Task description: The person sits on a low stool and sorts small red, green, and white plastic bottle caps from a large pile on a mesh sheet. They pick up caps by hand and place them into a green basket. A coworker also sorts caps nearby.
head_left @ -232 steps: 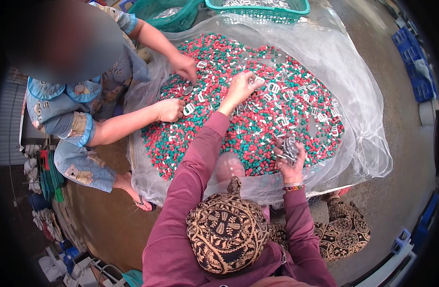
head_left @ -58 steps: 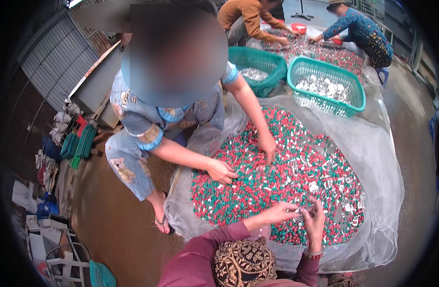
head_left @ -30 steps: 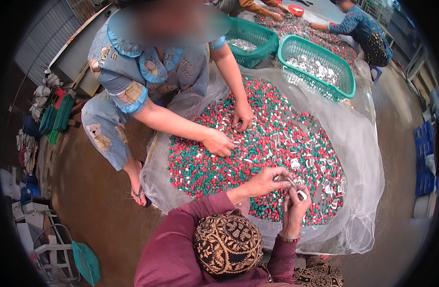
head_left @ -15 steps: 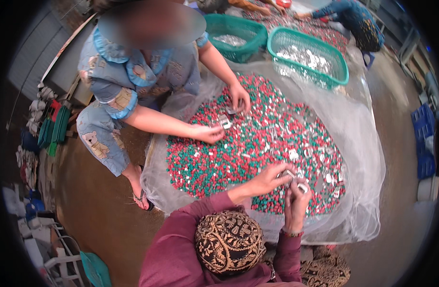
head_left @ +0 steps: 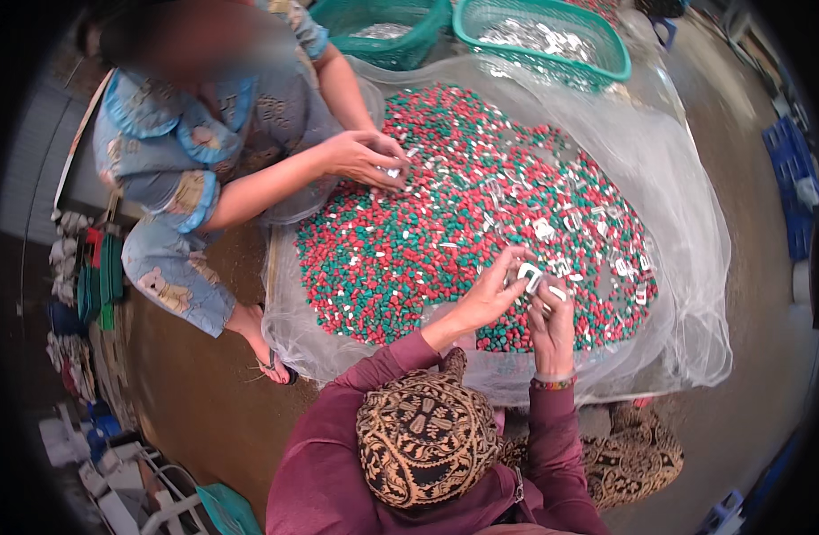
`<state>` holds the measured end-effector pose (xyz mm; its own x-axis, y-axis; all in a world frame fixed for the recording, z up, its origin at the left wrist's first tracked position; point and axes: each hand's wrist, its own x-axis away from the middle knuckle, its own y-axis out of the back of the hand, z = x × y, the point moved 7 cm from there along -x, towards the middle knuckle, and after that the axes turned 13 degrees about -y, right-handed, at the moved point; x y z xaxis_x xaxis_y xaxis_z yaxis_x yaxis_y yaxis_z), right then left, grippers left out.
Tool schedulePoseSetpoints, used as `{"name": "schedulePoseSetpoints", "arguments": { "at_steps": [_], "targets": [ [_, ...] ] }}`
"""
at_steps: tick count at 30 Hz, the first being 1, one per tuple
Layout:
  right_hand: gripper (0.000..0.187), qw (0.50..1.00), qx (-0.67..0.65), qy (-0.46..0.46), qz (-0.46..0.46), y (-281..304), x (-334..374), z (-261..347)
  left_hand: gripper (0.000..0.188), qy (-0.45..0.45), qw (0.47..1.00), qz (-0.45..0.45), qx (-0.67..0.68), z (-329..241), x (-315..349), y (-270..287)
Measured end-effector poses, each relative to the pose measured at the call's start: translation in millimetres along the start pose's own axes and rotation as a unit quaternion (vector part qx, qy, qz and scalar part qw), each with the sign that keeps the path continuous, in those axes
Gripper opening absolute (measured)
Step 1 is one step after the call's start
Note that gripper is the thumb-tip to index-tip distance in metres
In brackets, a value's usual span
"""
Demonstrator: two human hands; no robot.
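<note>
My left hand (head_left: 488, 290) pinches a small, pale metal frame (head_left: 530, 275), shaped like a buckle, between thumb and fingertips. Close beside it, my right hand (head_left: 554, 328) is raised with its fingers closed round a small white-silver piece (head_left: 556, 292), whose exact kind I cannot make out. Both hands are over a wide heap of small red and green pebble-like pieces (head_left: 382, 276). Silvery frames like the held one lie scattered through the heap, mostly beyond and right of my hands, among them a bright cluster (head_left: 542, 229).
Translucent sheeting (head_left: 686, 232) lies under and around the heap. Across to the left, a co-worker's hands (head_left: 369, 160) are together above it. Two green baskets (head_left: 619, 67) with shiny pieces stand at the back. My patterned knee (head_left: 427, 437) is below my left arm; blue crates (head_left: 788, 169) are far right.
The view has shifted, with the baskets now higher in it. The frame in my left hand has turned to show its opening. The co-worker's hands, apart before, have come together.
</note>
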<state>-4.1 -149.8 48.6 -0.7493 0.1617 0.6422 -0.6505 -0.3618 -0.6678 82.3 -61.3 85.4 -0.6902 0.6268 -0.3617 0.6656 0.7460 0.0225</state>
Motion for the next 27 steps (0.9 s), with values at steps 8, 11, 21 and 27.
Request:
{"name": "schedulePoseSetpoints", "arguments": {
  "at_steps": [8,11,21,27],
  "targets": [
    [0.01,0.982,0.162,0.093,0.012,-16,5,13,0.024,0.148,0.984,0.1,-0.001,16,-5,13],
    [0.011,0.988,0.133,0.079,0.027,-15,8,10,0.019,0.187,0.977,0.094,0.038,27,4,14],
    [0.01,0.98,0.173,0.096,0.016,-9,6,6,0.014,0.225,0.97,0.072,0.06,29,8,8],
    [0.009,0.97,0.224,0.095,0.009,-18,12,-4,0.019,0.069,0.992,0.088,-0.056,-6,6,19]
  ]
}}
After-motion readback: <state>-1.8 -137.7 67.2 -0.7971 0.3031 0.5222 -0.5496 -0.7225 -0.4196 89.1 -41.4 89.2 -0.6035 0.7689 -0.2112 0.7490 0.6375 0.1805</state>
